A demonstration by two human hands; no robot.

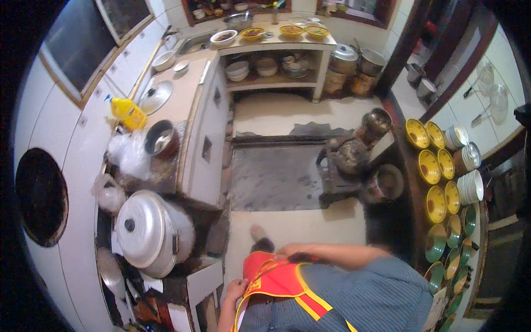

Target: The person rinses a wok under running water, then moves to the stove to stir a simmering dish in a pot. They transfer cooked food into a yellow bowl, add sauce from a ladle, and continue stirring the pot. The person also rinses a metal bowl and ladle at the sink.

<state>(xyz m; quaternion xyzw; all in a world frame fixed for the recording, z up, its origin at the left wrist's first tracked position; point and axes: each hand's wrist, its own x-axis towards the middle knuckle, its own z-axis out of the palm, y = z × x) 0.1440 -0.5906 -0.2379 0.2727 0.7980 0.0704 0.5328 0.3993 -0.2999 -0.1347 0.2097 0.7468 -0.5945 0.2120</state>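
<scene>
A red apron [276, 278] with yellow trim hangs over the front of my dark striped shirt [356, 290]. My left hand [236, 289] is curled at the apron's left edge and grips the cloth. Farther forward, my right hand [289, 250] closes on the apron's far part, where the fabric is creased. The fingertips of that hand are partly hidden and slightly blurred. Below the apron, one foot [258, 233] shows on the pale floor.
To my left stand a large lidded aluminium pot [141, 232], a dark pot [161, 139] and a yellow bottle [127, 113]. Filled bowls [252, 33] line the far counter. A low dark stove [344, 166] sits right of the floor mat [274, 178]; stacked yellow bowls [429, 166] fill the right shelf.
</scene>
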